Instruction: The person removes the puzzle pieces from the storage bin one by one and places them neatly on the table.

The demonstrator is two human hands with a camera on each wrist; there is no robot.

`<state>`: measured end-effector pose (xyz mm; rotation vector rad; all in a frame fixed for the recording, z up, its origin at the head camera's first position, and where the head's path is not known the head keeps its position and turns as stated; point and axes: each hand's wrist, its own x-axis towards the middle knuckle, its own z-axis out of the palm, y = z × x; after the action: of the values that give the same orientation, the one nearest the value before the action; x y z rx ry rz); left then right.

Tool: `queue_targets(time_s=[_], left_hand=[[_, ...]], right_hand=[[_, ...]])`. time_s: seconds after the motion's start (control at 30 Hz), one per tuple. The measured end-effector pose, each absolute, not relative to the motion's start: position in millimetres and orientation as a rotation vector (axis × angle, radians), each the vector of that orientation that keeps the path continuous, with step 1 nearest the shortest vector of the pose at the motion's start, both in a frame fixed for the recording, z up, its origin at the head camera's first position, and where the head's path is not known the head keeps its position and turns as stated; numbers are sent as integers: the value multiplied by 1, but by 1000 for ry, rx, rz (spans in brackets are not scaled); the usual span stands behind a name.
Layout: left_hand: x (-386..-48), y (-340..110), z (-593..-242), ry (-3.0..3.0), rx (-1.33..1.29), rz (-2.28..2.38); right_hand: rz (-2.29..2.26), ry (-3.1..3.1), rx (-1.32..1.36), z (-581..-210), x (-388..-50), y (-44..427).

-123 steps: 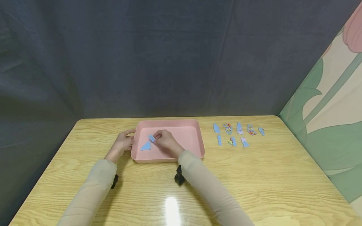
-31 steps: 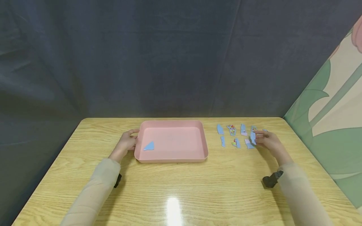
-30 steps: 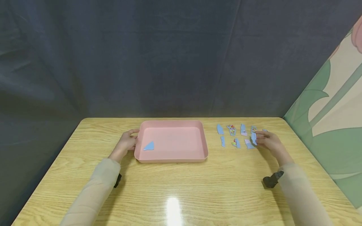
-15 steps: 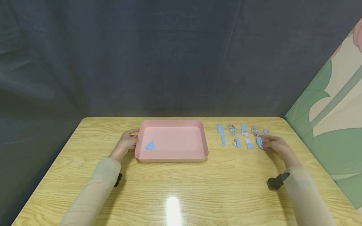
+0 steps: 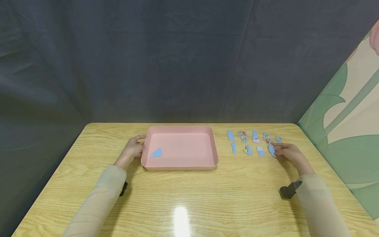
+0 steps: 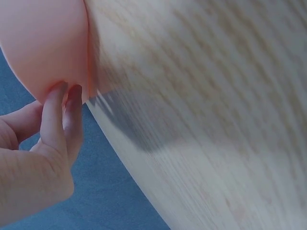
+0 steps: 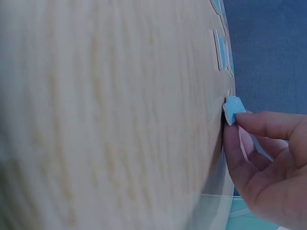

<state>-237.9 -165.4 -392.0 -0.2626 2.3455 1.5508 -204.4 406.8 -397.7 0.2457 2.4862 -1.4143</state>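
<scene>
My right hand (image 5: pixel 291 154) pinches a small blue puzzle piece (image 5: pixel 271 150) at the right end of the near row. In the right wrist view, thumb and fingertips hold this blue piece (image 7: pixel 233 109) low over the table, slightly tilted; I cannot tell whether it touches the wood. My left hand (image 5: pixel 131 149) touches the left wall of a pink tray (image 5: pixel 180 168). The left wrist view shows the left fingers (image 6: pixel 53 120) resting against the tray's outer wall. Inside the tray at lower left lies one blue triangular piece (image 5: pixel 156 152).
Two rows of flat, irregular pieces lie right of the tray, including a plain blue piece (image 5: pixel 231 135), a multicoloured piece (image 5: pixel 243 136) and a blue-and-lilac piece (image 5: pixel 261 151). A dark curtain (image 5: pixel 177 65) hangs behind the wooden table (image 5: pixel 225 197).
The right hand left the tray with a blue piece and came to the rows at right. Lately it moved slightly right and lowered the piece beside the near row. The left hand stays at the tray.
</scene>
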Motion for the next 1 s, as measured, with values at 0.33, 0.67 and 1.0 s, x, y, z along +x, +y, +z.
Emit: queue_targets(time_s=[0.33,0.67,1.0], left_hand=[[-238,-167,-393,2339,-245,1562],[-238,-166,-393,2341,-250,1541],[-238,-166,-392,2332,-245,1553]], right_hand=[[-1397,2507,301,-399,-209,407],[-1397,2544,284,-395,-209,407],[-1379,2638,169,-374,-221,359]])
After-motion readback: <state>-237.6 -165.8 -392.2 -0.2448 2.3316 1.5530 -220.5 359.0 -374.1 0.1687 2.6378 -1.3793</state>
